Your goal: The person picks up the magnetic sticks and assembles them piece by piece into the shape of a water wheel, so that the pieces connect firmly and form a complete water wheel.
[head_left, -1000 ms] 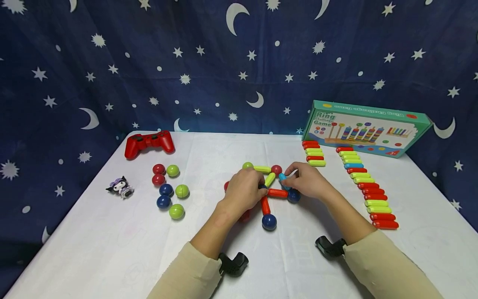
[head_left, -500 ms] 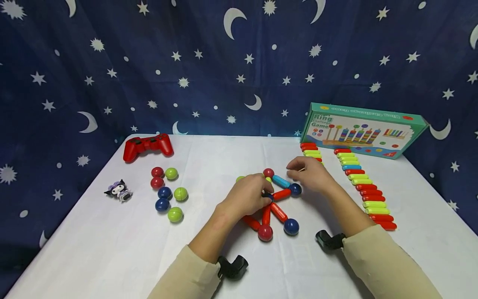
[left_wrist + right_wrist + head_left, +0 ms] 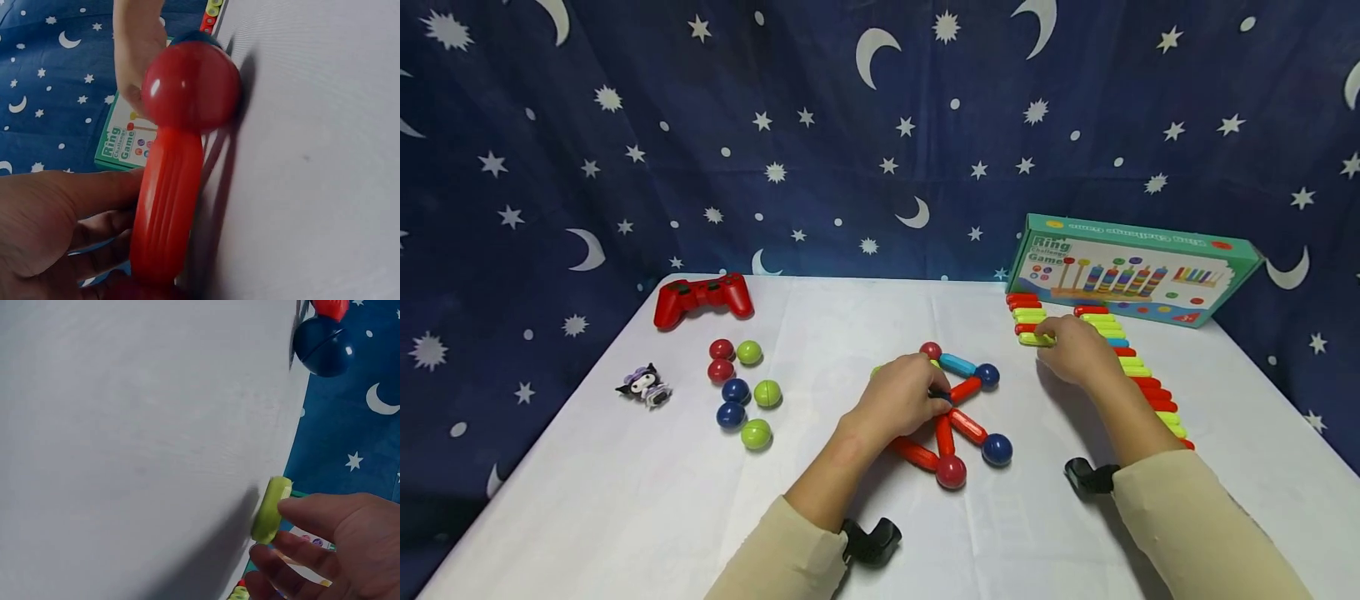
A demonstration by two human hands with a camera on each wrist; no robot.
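In the head view my left hand grips the built figure of rods and balls at its middle, fingers round a dark blue ball that they mostly hide. Red rods run out from there to a red ball and to blue balls. A light blue rod joins a small red ball to another blue one. My right hand is at the near end of the short rod row, pinching a yellow-green rod between thumb and fingers, as the right wrist view shows.
A longer row of coloured rods lies beyond the right hand, in front of a green game box. At left are loose red, blue and green balls, a small figurine and a red game controller.
My right hand has left the light blue rod and moved right to the short rod row, taking hold of a yellow-green rod. My left hand has turned the figure on the table.
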